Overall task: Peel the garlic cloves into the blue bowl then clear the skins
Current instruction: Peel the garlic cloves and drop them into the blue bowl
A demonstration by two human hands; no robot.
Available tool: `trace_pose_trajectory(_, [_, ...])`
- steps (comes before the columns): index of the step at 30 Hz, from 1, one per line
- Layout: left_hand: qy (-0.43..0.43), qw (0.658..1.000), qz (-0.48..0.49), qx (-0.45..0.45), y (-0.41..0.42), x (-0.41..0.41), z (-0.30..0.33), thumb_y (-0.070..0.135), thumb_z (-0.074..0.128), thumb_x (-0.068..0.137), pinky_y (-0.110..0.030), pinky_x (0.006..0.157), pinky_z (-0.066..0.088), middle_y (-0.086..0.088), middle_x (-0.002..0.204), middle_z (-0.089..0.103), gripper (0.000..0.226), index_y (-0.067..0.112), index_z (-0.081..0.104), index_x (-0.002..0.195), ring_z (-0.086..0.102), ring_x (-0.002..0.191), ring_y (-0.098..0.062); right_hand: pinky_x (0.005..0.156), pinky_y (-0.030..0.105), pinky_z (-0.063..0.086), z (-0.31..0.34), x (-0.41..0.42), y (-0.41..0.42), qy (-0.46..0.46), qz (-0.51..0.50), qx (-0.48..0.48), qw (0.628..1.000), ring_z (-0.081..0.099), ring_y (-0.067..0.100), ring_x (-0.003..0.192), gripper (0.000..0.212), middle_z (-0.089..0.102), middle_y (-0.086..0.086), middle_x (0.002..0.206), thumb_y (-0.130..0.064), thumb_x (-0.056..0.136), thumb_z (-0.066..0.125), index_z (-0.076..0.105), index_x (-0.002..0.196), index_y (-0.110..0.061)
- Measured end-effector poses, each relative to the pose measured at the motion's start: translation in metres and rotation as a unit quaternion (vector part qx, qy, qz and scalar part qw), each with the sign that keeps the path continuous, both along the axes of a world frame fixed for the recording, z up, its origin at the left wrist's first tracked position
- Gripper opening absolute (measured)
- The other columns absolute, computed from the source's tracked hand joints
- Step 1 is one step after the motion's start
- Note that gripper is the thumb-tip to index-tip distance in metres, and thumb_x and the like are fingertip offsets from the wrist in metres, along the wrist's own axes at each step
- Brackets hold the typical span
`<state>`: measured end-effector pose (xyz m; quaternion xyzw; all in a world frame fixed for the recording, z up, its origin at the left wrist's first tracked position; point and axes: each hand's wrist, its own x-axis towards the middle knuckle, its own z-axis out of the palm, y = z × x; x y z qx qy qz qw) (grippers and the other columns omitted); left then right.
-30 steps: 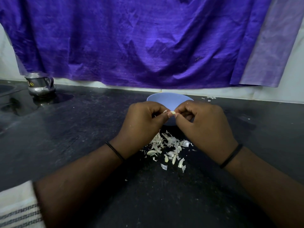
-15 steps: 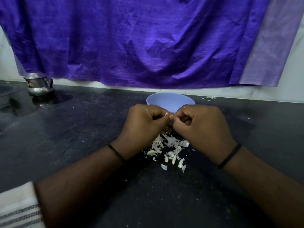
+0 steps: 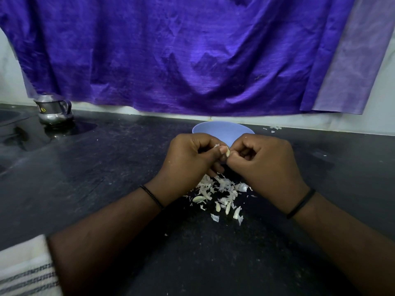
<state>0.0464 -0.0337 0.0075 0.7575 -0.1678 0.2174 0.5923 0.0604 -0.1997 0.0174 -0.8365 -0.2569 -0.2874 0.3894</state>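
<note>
my left hand (image 3: 188, 161) and right hand (image 3: 265, 165) pinch one garlic clove (image 3: 227, 153) just before the blue bowl (image 3: 222, 130), above the skins (image 3: 220, 193), so peelings fall onto the counter (image 3: 106, 167).

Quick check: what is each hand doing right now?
Left hand: fingers curled, pinching the garlic clove.
Right hand: fingers curled, pinching the same garlic clove.

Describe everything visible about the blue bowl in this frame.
The blue bowl is a pale blue, smooth, plastic-looking round bowl standing upright on the dark counter, near the wall. Only its far rim and inner wall show; both hands hide its front. Its contents cannot be seen, and contact with the hands cannot be told.
</note>
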Motion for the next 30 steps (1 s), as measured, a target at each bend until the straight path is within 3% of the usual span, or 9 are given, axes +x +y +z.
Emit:
trace_pose_trajectory(4, [0.033,0.997,-0.04,-0.048,0.0,-0.002,0.003,0.0,0.062,0.093,-0.029,0.046,0.055,-0.021,0.074,0.069,0.011,-0.009,0.069,0.092,0.065,0.056,-0.023,0.049,0.018,0.044,0.001,-0.001,0.002,0.076,0.047,0.066,0.994,0.055,0.002,0.05,0.012,0.067,-0.004,0.059,-0.021,0.078,0.075,0.072,0.067,-0.016])
trace_pose_trajectory(8, [0.097,0.984,-0.097,-0.116,0.003,-0.002,0.005,0.003,0.06,0.095,-0.029,0.044,0.052,-0.018,0.078,0.067,0.015,-0.011,0.065,0.097,0.062,0.055,-0.021,0.059,0.032,0.052,0.004,0.0,0.001,0.152,0.106,0.136,0.973,0.062,0.015,0.061,0.008,0.071,0.006,0.067,-0.016,0.079,0.07,0.072,0.073,-0.011])
trace_pose_trajectory(12, [0.147,0.965,-0.142,-0.164,0.005,-0.002,0.007,0.005,0.058,0.095,-0.026,0.043,0.05,-0.016,0.08,0.066,0.014,-0.007,0.063,0.099,0.059,0.055,-0.019,0.053,0.014,0.045,0.005,0.0,0.002,0.196,0.137,0.173,0.955,0.06,0.008,0.058,0.02,0.07,0.002,0.064,-0.002,0.086,0.062,0.07,0.071,-0.013])
trace_pose_trajectory(16, [0.179,0.951,-0.168,-0.19,0.005,-0.002,0.009,0.012,0.063,0.087,-0.025,0.042,0.048,-0.009,0.077,0.066,0.012,0.002,0.064,0.094,0.057,0.053,-0.016,0.05,0.012,0.042,0.006,0.001,0.002,0.224,0.155,0.192,0.943,0.058,0.008,0.057,0.022,0.068,0.002,0.064,-0.002,0.087,0.061,0.071,0.07,-0.012])
trace_pose_trajectory(21, [0.178,0.951,-0.143,-0.208,0.006,-0.001,0.01,0.012,0.064,0.085,-0.024,0.041,0.047,-0.008,0.075,0.066,0.009,0.006,0.069,0.09,0.056,0.05,-0.014,0.052,0.013,0.042,0.008,0.001,-0.001,0.215,0.139,0.176,0.95,0.059,0.008,0.053,0.03,0.066,0.001,0.058,-0.012,0.095,0.06,0.067,0.066,-0.005])
trace_pose_trajectory(23, [0.174,0.954,-0.124,-0.211,0.007,0.0,0.01,0.008,0.062,0.09,-0.024,0.041,0.047,-0.008,0.075,0.065,0.008,0.004,0.069,0.093,0.055,0.05,-0.014,0.058,0.019,0.046,0.007,0.004,-0.003,0.189,0.133,0.134,0.964,0.06,0.01,0.057,0.028,0.067,0.002,0.062,-0.019,0.092,0.067,0.067,0.066,-0.009])
trace_pose_trajectory(25, [0.165,0.957,-0.103,-0.214,0.008,0.002,0.009,0.007,0.061,0.092,-0.024,0.04,0.047,-0.008,0.074,0.065,0.009,0.002,0.069,0.093,0.055,0.049,-0.015,0.063,0.027,0.047,0.005,0.006,-0.004,0.171,0.127,0.075,0.974,0.059,0.011,0.062,0.012,0.067,0.003,0.067,-0.021,0.086,0.075,0.069,0.077,-0.017])
trace_pose_trajectory(27, [0.154,0.961,-0.082,-0.213,0.01,0.003,0.008,0.006,0.061,0.092,-0.025,0.04,0.046,-0.008,0.074,0.065,0.009,0.002,0.07,0.092,0.054,0.049,-0.016,0.066,0.029,0.05,0.004,0.006,-0.005,0.156,0.117,0.031,0.98,0.059,0.011,0.063,0.012,0.068,-0.001,0.072,-0.019,0.082,0.078,0.067,0.086,-0.024])
trace_pose_trajectory(30, [0.145,0.966,-0.064,-0.206,0.012,0.004,0.008,0.005,0.062,0.092,-0.025,0.041,0.046,-0.009,0.075,0.065,0.009,0.002,0.07,0.094,0.053,0.05,-0.018,0.066,0.033,0.052,0.007,0.003,-0.005,0.096,0.096,-0.033,0.99,0.062,0.01,0.065,0.016,0.067,-0.005,0.069,-0.032,0.083,0.078,0.069,0.072,-0.024])
